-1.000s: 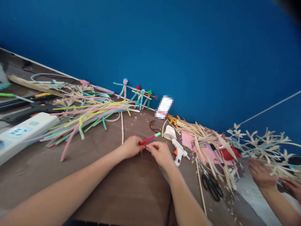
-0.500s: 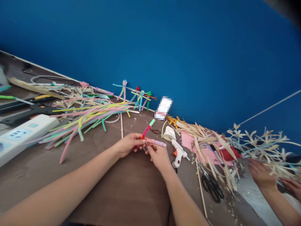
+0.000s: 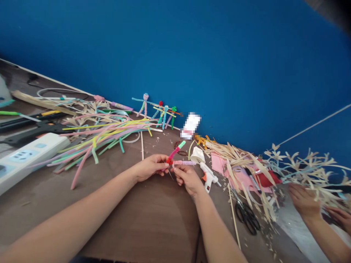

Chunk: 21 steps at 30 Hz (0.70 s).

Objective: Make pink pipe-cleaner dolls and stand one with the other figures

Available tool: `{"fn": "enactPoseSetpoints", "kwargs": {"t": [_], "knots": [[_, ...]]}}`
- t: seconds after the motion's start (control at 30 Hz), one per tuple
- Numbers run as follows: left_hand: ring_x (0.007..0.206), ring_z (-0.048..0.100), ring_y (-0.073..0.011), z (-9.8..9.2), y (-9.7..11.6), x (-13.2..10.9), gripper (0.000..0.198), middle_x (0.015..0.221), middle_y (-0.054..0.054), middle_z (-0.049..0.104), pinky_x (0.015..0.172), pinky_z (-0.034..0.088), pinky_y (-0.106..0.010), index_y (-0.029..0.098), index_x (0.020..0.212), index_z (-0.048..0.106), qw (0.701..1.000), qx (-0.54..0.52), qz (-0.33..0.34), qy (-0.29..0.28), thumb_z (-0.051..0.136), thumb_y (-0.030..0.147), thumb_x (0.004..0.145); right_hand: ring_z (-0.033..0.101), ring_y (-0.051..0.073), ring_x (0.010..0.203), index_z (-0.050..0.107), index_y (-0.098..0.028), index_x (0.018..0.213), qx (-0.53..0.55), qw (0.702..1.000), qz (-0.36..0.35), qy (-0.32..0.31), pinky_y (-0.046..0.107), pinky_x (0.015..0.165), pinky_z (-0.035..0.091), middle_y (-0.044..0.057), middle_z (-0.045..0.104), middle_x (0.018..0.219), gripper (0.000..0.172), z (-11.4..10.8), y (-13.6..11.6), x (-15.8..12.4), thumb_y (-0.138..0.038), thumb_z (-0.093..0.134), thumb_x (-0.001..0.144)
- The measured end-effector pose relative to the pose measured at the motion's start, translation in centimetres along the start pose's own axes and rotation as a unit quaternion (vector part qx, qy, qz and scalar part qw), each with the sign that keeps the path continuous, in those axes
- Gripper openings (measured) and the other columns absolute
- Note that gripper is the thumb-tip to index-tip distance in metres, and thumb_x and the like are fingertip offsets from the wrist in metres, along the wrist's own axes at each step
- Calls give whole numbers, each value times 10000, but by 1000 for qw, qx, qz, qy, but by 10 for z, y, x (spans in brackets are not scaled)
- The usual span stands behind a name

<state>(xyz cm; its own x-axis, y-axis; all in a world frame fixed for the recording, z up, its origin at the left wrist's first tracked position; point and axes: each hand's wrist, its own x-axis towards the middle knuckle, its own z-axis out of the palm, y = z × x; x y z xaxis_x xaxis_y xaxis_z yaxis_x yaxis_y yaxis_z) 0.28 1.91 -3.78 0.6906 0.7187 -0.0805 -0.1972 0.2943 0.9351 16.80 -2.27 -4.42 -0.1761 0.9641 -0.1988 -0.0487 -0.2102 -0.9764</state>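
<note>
A half-shaped pipe-cleaner piece [image 3: 177, 150] is between my two hands over the table. One wrapped limb, magenta with a mint tip, slants up and away; the other, a pink-and-lilac limb [image 3: 188, 163], points right. My left hand [image 3: 150, 168] pinches it near the red joint between thumb and fingers. My right hand [image 3: 189, 178] has its fingertips closed on the pink strand close to that joint. A thin loose end sticks down between the hands. Fingers cover part of the joint. Several finished pipe-cleaner figures [image 3: 165, 115] stand against the blue wall.
Pipe cleaners [image 3: 109, 137] lie heaped at left beside a white power strip [image 3: 30, 155]. Right of my hands are a white glue gun [image 3: 208, 178], a paper cup [image 3: 197, 155] and black scissors [image 3: 248, 217]. Another person's hand [image 3: 304, 201] is at far right among straw-coloured flowers [image 3: 304, 164].
The held piece has shifted slightly right, with its magenta limb tilting further right. My right hand has turned a little and its fingers now sit nearer the joint.
</note>
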Motion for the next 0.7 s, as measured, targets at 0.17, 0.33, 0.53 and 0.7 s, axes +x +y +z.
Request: {"fn": "enactPoseSetpoints", "kwargs": {"t": [0.17, 0.33, 0.53, 0.7], "knots": [[580, 502, -71, 0, -3, 1, 139, 654, -4, 566, 558, 408, -194, 132, 745, 517, 1000, -7, 3, 26, 587, 233, 681, 281, 14, 342, 574, -132, 742, 18, 999, 27, -13, 163, 346, 200, -86, 350, 468, 216, -3, 2, 0, -343, 576, 696], [577, 510, -75, -3, -2, -1, 158, 646, -2, 562, 540, 412, -182, 132, 747, 533, 998, 14, -41, -36, 580, 269, 682, 337, 34, 364, 530, -144, 665, -15, 999, 36, -33, 176, 373, 261, -70, 425, 469, 208, -5, -1, -2, -331, 619, 647], [534, 502, -80, -2, 5, -6, 148, 594, 7, 575, 521, 387, -177, 139, 717, 562, 978, 166, -77, -97, 567, 273, 654, 331, 35, 380, 536, -139, 619, -36, 993, 87, -67, 170, 380, 218, -60, 457, 463, 164, -10, -1, -3, -286, 608, 621], [473, 475, -88, 7, 4, -5, 133, 548, 12, 569, 474, 367, -186, 142, 702, 572, 946, 315, -65, -41, 509, 244, 645, 389, 56, 435, 576, -140, 612, -122, 991, 52, 18, 178, 429, 273, -56, 489, 483, 86, -4, -5, -4, -223, 595, 601]]}}
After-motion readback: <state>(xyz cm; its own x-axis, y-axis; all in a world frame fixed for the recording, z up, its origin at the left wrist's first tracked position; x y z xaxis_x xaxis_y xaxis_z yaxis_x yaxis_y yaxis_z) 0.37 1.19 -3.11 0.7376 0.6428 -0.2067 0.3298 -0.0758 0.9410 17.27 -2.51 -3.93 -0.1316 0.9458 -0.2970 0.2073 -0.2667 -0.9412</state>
